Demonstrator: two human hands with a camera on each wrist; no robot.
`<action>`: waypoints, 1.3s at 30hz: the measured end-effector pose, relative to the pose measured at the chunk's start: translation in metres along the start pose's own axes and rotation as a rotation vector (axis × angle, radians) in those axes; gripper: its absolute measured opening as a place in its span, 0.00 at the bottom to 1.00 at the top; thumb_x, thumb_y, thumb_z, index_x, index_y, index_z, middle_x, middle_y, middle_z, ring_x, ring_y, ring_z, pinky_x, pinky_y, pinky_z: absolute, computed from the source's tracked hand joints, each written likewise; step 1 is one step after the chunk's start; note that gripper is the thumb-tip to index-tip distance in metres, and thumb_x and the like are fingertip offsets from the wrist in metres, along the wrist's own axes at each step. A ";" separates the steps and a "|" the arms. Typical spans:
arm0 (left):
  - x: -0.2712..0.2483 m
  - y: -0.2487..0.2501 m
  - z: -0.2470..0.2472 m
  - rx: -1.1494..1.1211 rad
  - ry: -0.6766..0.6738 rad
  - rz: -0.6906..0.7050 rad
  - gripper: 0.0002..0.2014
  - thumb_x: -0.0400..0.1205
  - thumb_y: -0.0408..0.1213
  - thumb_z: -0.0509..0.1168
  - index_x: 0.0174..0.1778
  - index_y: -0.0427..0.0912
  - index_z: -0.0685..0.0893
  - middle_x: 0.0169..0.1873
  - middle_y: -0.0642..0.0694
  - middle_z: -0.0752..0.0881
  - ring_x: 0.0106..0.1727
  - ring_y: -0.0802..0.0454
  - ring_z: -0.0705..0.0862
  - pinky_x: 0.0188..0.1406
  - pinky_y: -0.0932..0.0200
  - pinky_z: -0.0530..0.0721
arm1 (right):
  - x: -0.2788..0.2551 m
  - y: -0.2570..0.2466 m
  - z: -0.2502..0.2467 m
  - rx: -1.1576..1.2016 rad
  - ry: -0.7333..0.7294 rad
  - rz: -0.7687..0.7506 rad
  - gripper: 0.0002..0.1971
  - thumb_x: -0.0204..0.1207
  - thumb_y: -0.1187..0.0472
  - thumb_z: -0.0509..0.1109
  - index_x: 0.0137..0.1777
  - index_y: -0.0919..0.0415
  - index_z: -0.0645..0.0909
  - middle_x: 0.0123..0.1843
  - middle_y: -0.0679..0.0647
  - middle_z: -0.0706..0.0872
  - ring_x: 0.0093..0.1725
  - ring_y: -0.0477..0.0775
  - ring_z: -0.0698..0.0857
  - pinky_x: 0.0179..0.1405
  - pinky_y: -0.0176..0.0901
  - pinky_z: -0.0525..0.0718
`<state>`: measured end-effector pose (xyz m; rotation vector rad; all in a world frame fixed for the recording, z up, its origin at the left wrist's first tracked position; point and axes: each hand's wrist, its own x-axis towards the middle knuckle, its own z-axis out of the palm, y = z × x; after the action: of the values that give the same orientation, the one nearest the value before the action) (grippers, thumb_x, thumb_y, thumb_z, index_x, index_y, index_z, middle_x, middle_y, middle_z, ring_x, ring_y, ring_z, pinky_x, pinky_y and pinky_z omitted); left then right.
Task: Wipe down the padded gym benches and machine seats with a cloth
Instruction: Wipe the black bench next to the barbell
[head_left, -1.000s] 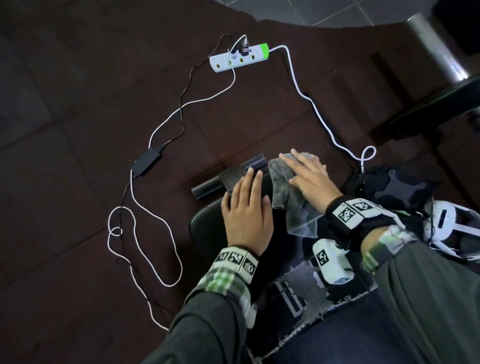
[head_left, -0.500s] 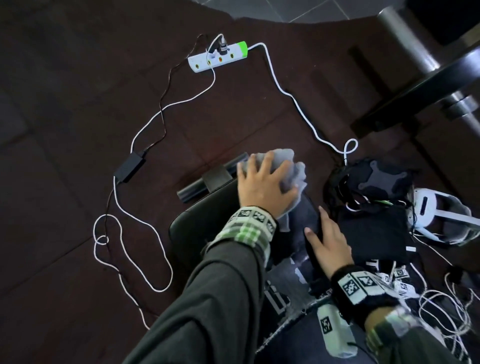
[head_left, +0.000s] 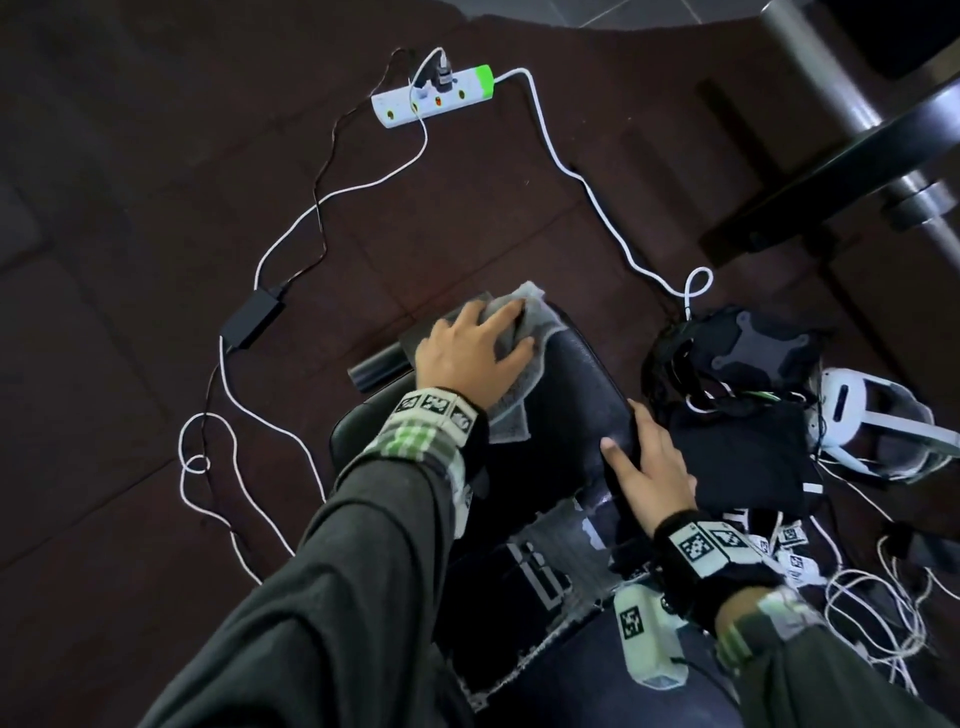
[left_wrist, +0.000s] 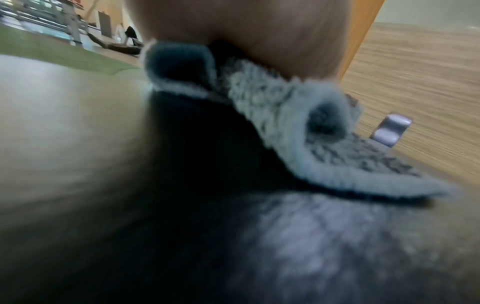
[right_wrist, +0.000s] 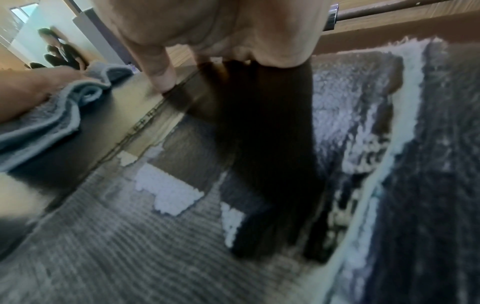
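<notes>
A grey cloth (head_left: 535, 317) lies bunched at the far end of the black padded bench (head_left: 582, 395). My left hand (head_left: 506, 332) presses down on the cloth with spread fingers. In the left wrist view the cloth (left_wrist: 298, 115) sits folded under my palm on the pad (left_wrist: 78, 144). My right hand (head_left: 631, 436) rests on the pad's right edge, thumb on top and fingers along the side, holding nothing. The right wrist view shows that thumb (right_wrist: 161, 78) on the pad seam, with the cloth (right_wrist: 52, 115) at the left.
On the dark floor lie a white power strip (head_left: 431, 96), looping white cables (head_left: 218, 441) and a black adapter (head_left: 252, 317). Right of the bench are a white headset (head_left: 878, 421), black gear (head_left: 743, 457) and tangled wires. A steel bar with a plate (head_left: 831, 156) crosses the upper right. Worn patterned fabric (head_left: 540, 551) covers the near pad.
One second ago my right hand pressed the cloth while my left lay flat on the pad. My left hand then took over the cloth and slid it left; my right hand moved to the edge.
</notes>
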<state>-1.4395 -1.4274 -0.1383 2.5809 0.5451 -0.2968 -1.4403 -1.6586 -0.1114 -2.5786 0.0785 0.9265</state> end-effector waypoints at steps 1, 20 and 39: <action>-0.008 -0.012 -0.002 -0.018 0.016 -0.036 0.29 0.79 0.66 0.52 0.76 0.65 0.72 0.69 0.50 0.79 0.59 0.34 0.81 0.55 0.44 0.82 | -0.001 0.000 0.000 0.004 0.002 -0.001 0.30 0.80 0.45 0.60 0.79 0.39 0.53 0.80 0.45 0.62 0.75 0.57 0.64 0.72 0.62 0.56; -0.089 -0.091 0.003 -0.263 0.318 -0.247 0.32 0.76 0.63 0.57 0.68 0.46 0.84 0.62 0.39 0.84 0.53 0.34 0.85 0.57 0.44 0.80 | 0.001 0.002 0.005 0.006 0.060 -0.010 0.29 0.79 0.46 0.62 0.78 0.40 0.57 0.78 0.48 0.65 0.73 0.61 0.67 0.71 0.63 0.57; -0.169 -0.052 0.052 -0.827 0.554 -0.671 0.36 0.76 0.53 0.74 0.80 0.60 0.69 0.77 0.43 0.70 0.75 0.47 0.73 0.67 0.64 0.67 | -0.003 0.020 0.009 -0.039 0.102 -0.153 0.36 0.78 0.42 0.62 0.82 0.41 0.47 0.81 0.51 0.60 0.77 0.59 0.63 0.73 0.60 0.59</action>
<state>-1.6190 -1.4668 -0.1536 1.5868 1.3841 0.3850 -1.4516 -1.6736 -0.1232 -2.6242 -0.1089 0.7486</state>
